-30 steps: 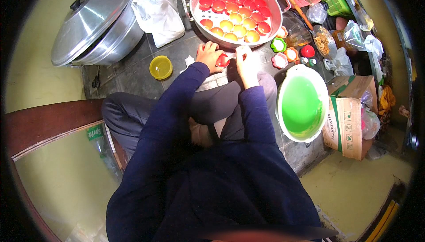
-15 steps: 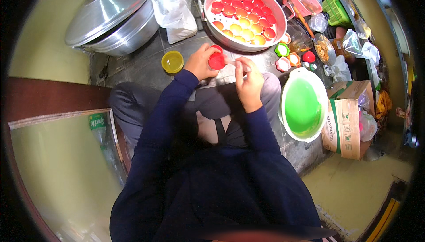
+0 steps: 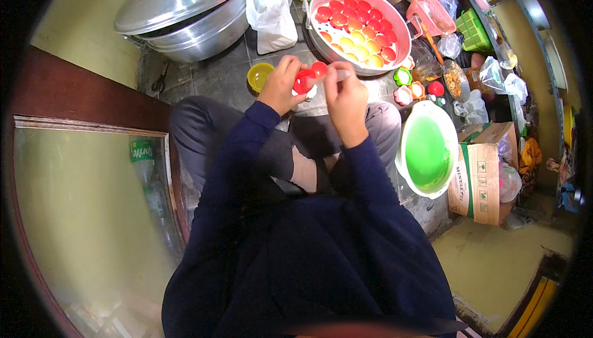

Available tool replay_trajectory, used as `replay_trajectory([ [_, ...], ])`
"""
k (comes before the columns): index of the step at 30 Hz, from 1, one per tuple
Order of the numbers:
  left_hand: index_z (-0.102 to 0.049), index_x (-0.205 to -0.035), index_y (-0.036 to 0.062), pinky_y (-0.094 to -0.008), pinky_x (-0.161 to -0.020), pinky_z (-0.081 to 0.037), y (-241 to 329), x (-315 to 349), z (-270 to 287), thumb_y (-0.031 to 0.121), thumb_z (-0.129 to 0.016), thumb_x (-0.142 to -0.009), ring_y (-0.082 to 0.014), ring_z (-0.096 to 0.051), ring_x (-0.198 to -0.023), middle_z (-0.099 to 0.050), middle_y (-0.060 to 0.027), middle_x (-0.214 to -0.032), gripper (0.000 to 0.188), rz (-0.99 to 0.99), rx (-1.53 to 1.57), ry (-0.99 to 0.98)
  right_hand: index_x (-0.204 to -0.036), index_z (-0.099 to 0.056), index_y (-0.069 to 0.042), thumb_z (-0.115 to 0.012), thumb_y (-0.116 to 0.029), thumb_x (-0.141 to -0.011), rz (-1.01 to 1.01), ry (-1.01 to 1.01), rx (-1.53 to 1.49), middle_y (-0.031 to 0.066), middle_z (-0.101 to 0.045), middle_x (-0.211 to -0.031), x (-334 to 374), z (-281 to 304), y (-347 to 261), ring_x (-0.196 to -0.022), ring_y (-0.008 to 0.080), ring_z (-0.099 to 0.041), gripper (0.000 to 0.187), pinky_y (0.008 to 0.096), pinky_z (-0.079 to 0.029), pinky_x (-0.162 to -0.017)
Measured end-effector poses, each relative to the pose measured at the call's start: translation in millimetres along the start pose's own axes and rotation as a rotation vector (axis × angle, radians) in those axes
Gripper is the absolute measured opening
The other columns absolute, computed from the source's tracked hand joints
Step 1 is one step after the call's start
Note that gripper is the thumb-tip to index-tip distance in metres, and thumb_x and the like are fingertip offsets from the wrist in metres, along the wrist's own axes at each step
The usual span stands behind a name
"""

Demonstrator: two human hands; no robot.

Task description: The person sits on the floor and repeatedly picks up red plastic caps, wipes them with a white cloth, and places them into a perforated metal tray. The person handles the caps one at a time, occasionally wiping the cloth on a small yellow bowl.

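Note:
My left hand point(image 3: 281, 87) is closed around a small red cup point(image 3: 303, 82), tilted toward the right. Opposite it my right hand point(image 3: 346, 94) pinches a pale, slim tool, its end close to the cup's mouth; its kind I cannot make out. A second round red piece point(image 3: 319, 68) shows between the hands; whether it is held or lies beyond them I cannot tell. On the floor left of my left hand stands a yellow bowl point(image 3: 260, 76). Ahead, a round pan point(image 3: 395, 10) holds several small red molds, some with yellow-orange filling.
At my right sits a white basin point(image 3: 456, 146) with green liquid, beside a cardboard box point(image 3: 488, 177). Flower-shaped cups point(image 3: 403, 96) and a red cap point(image 3: 435, 88) stand near the pan. Far left are a large lidded pot point(image 3: 191, 41) and a white plastic bag point(image 3: 272, 13).
The view has shifted, moving the surroundings right in the picture. My right hand has risen toward the cup with the pale tool. The second red piece now shows right of the held cup.

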State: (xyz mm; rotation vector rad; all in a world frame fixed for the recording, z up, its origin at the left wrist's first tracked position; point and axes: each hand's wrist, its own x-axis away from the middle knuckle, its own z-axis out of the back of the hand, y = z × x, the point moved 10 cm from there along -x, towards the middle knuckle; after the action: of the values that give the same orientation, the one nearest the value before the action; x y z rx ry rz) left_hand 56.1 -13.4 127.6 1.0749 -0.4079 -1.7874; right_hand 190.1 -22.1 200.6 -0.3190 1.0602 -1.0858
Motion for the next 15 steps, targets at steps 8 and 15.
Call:
replay_trajectory([
  [8,-0.050,-0.108,0.0015,-0.0363,-0.086,-0.047,-10.0,1.2,7.2,0.003,-0.079,-0.057,-0.0327,-0.056,-0.101,-0.052,-0.0155,-0.106,0.059,-0.030,-0.006,0.096,-0.091,-0.056,-0.002,-0.055,-0.015,-0.094,-0.231,-0.019,-0.328,0.0053,-0.059,-0.062,0.0,-23.7,42.5,-0.053,0.0097,-0.054,0.014,0.0242,-0.045,-0.051],
  [15,-0.051,-0.106,0.0013,-0.0301,-0.079,-0.050,-36.5,4.0,14.9,0.009,-0.083,-0.059,-0.0203,-0.060,-0.096,-0.056,-0.0110,-0.108,0.057,0.105,0.121,0.168,-0.096,-0.056,-0.003,-0.053,-0.021,-0.097,-0.215,0.082,-0.548,0.0009,-0.056,-0.073,7.4,-26.1,52.7,-0.061,0.0072,-0.052,0.018,0.0209,-0.042,-0.056],
])
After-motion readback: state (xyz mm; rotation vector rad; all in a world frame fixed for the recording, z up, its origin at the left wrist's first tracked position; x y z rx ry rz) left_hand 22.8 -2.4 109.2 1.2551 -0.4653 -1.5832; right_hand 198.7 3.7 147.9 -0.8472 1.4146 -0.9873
